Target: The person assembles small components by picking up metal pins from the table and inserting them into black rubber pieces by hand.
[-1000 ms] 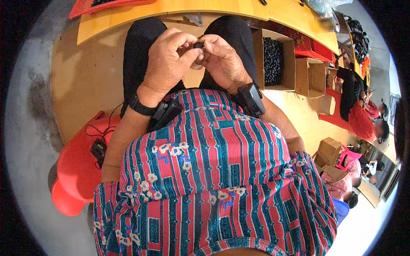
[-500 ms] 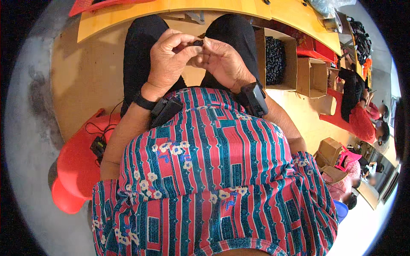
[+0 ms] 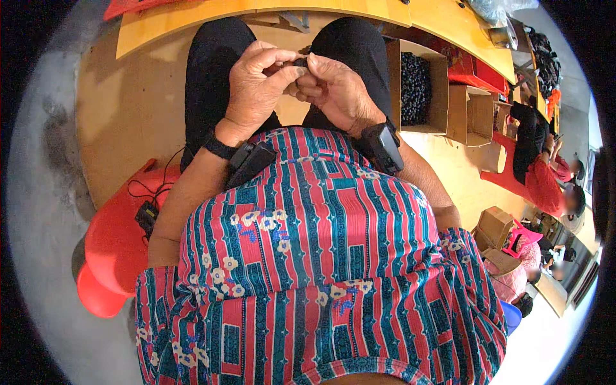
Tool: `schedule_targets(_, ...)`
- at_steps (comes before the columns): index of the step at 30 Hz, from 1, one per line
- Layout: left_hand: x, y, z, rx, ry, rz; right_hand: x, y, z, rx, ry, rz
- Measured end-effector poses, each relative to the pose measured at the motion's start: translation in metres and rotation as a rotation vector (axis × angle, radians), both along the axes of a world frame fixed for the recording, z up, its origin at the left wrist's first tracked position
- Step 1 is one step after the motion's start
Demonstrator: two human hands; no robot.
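A small dark piece (image 3: 300, 62) is pinched between my two hands, just above my lap; its exact kind is too small to make out. My left hand (image 3: 258, 80) grips it with thumb and fingertips from the left. From the right, the thumb and curled fingers of my right hand (image 3: 337, 86) close on the same piece. The fingers hide most of it. Black straps with dark box-like devices sit around both wrists.
A yellow table (image 3: 333, 8) edges the far side. To the right stand a cardboard box (image 3: 438, 90) full of small black pieces, a smaller box (image 3: 478, 115) and a red crate (image 3: 491, 78). A red stool (image 3: 119, 237) is at left. Other people sit farther right.
Both hands stay together on the small dark piece, with only a slight shift of the fingers. The whole view has moved a little.
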State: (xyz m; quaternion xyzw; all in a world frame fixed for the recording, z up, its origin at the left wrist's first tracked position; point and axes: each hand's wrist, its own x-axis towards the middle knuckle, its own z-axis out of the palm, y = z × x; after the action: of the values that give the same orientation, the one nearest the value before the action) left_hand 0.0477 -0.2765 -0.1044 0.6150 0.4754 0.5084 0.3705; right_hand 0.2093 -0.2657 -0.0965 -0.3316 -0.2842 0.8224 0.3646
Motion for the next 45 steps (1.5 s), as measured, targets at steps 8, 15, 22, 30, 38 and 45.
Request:
schedule_targets(8,-0.006,0.000,0.000,0.045,0.107,-0.005,-0.002,-0.001,-0.006,0.048,0.010,0.001)
schedule_targets(15,-0.007,-0.005,0.000,0.048,0.122,0.004,-0.005,-0.005,-0.010,0.032,-0.025,-0.009)
schedule_targets(22,-0.010,-0.004,0.002,0.065,0.091,0.006,-0.009,-0.003,-0.001,-0.058,-0.017,-0.019)
schedule_targets(30,-0.009,-0.002,0.009,0.062,0.163,0.013,-0.008,0.000,-0.009,-0.121,-0.041,-0.024)
schedule_targets(38,-0.012,-0.002,0.000,0.061,0.193,0.006,-0.009,-0.003,-0.012,-0.160,-0.031,-0.026)
schedule_targets(45,-0.012,-0.007,-0.002,0.066,0.200,0.006,-0.013,-0.009,-0.010,-0.113,-0.134,-0.070)
